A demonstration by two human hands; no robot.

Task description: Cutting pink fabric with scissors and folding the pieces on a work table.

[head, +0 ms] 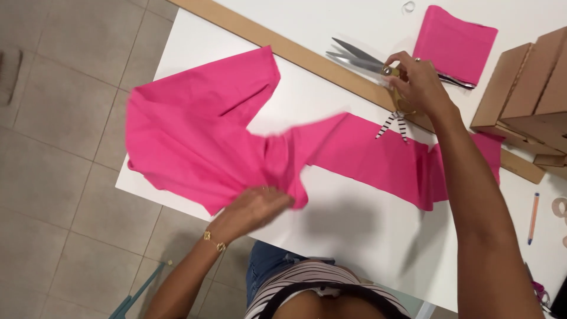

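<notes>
- The left hand (255,208) lay near the front edge of the white table (354,236), its fingers closed in a pinch on a bunched fold of the pink fabric (195,130); the hand was blurred, so the exact grip was hard to read.
- The pink fabric spread wide at the left of the table, narrowed at the gathered middle, and ran as a long strip to the right, passing under the right forearm.
- The right hand (416,82) reached to the far side of the table and was curled around the handles of a pair of large steel scissors (360,59), whose blades pointed left and stood slightly parted.
- The scissors lay over a long cardboard strip (295,50) that crossed the table on a diagonal.
- A folded pink cloth piece (455,44) sat just beyond the right hand.
- Cardboard boxes (525,94) stood at the right edge, with a pencil (533,217) nearer, well apart from both hands.
</notes>
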